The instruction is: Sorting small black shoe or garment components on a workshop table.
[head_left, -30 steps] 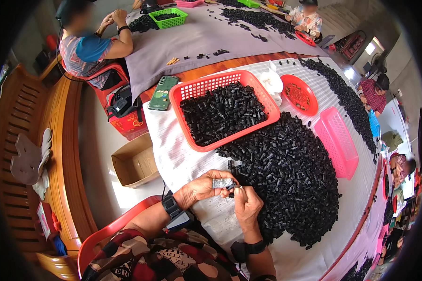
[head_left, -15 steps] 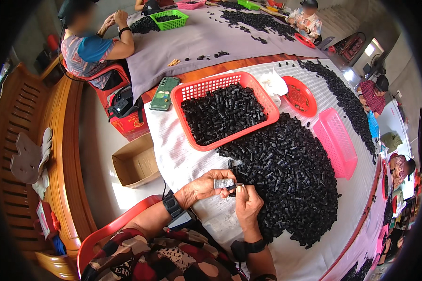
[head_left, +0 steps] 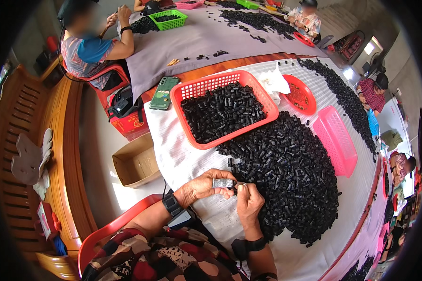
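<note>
My left hand (head_left: 205,184) and my right hand (head_left: 250,202) meet at the near edge of a large heap of small black cylindrical parts (head_left: 297,182). Silvery-grey tape (head_left: 224,183) is wrapped round a finger of my left hand. The fingers of that hand are closed on one small black part, mostly hidden. My right thumb and forefinger pinch together right beside it, over something tiny and pale that I cannot make out. Just beyond my hands, a red-orange basket (head_left: 192,136) holds more black parts.
A pink basket (head_left: 335,143), a red plate (head_left: 299,96) with small bits and crumpled white tissue (head_left: 273,83) lie around the heap. Left of the basket is a green phone (head_left: 164,93). A cardboard box (head_left: 135,161) stands below the table's left edge. Other people sit at neighbouring tables.
My hands stay together in nearly the same place, with only slight finger movement. At the upper left, another person's hands have shifted a little.
</note>
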A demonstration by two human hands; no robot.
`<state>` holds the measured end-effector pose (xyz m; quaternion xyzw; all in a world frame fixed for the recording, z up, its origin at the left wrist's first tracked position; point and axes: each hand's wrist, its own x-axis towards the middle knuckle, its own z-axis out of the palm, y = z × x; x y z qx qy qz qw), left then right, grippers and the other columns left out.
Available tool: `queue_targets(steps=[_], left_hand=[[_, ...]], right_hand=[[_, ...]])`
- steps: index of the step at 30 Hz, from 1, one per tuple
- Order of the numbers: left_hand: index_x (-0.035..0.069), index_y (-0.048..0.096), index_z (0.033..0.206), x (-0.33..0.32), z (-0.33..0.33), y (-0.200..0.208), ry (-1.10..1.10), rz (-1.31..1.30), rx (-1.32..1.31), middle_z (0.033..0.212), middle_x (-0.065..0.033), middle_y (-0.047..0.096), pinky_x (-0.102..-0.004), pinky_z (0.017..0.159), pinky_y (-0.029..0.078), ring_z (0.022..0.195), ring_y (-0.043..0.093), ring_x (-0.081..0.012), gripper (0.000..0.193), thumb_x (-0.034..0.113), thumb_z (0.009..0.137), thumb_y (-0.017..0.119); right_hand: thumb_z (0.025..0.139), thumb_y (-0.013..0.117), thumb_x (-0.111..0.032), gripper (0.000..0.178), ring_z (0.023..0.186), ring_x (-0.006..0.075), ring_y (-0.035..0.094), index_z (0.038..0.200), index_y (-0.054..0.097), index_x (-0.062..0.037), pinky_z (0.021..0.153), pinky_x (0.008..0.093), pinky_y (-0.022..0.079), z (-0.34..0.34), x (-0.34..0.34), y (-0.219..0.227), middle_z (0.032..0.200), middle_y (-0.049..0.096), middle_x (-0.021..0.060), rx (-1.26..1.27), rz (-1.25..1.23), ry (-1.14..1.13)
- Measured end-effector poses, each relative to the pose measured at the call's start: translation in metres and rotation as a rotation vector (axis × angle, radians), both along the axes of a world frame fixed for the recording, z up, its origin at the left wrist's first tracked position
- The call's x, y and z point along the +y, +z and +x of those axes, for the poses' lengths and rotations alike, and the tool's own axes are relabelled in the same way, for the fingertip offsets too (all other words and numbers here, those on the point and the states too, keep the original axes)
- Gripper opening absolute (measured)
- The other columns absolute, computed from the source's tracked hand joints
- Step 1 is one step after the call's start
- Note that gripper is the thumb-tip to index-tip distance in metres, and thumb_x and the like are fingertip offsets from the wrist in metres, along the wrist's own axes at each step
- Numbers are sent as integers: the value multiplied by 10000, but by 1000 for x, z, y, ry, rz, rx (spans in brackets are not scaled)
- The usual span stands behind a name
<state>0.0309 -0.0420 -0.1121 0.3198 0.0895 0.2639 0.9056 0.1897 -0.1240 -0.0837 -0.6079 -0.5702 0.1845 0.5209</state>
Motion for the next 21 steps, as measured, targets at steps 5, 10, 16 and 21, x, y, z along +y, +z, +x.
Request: queue_targets(steps=[5, 10, 16, 21], left_hand=[[-48, 547, 1139, -2, 1, 11, 50, -9, -42, 1000, -126, 605, -313, 748, 522, 805, 610, -191, 295, 84, 876, 565], [-63, 549, 1112, 0, 1, 7, 50, -55, 20, 953, -144, 617, -269, 640, 481, 715, 579, -172, 379, 228, 880, 622], [-50, 563, 1111, 0, 0, 4, 4, -148, -147, 903, -125, 631, -266, 600, 468, 687, 575, -162, 232, 98, 937, 525], [-61, 537, 1137, 0, -1, -2, 5, -167, -86, 925, -156, 628, -279, 620, 474, 707, 582, -186, 292, 74, 879, 561]], right_hand=[[880, 604, -172, 179, 631, 302, 627, 818, 600, -4, 564, 351, 484, 0, -2, 5, 722, 625, 144, 0, -33, 3], [876, 610, -170, 180, 615, 301, 619, 810, 596, -3, 558, 354, 482, -1, -1, 7, 711, 617, 147, -18, -40, 12], [863, 622, -168, 173, 606, 299, 617, 806, 597, -7, 548, 358, 481, 0, -1, 4, 704, 615, 149, -40, -58, 35], [854, 631, -169, 170, 610, 303, 621, 805, 600, -9, 548, 357, 485, -1, 0, 3, 708, 621, 147, -67, -39, 22]])
